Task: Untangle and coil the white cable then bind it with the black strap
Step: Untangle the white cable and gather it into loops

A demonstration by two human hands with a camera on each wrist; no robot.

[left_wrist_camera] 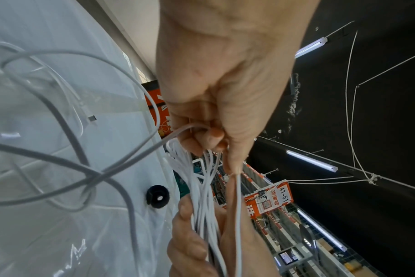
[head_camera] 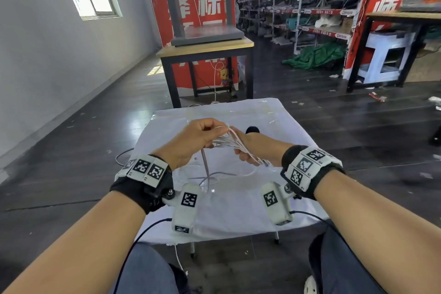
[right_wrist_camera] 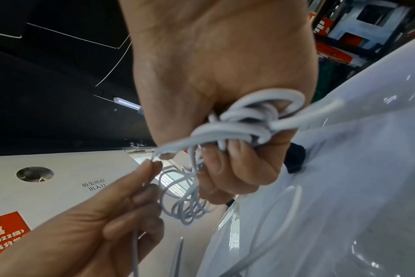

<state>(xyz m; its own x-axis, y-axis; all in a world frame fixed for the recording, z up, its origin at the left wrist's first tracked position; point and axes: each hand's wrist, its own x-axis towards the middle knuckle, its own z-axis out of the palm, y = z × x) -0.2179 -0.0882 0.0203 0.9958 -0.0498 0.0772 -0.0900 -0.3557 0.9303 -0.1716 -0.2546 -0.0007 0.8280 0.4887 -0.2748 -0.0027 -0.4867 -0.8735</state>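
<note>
**Cable bundle held over table, strap untouched**

Head: your right hand [head_camera: 248,148] grips the white cable [head_camera: 235,145] coils above the table [head_camera: 238,210]; your left hand [head_camera: 193,141] pinches a strand.

Left wrist: black strap [left_wrist_camera: 157,196] lies on the table.

Right wrist: loose loops hang below your fist.

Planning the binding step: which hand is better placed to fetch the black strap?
Probably the left hand: it only pinches one strand, while the right hand grips the coiled white cable. The black strap lies on the table beyond the right hand.
</note>
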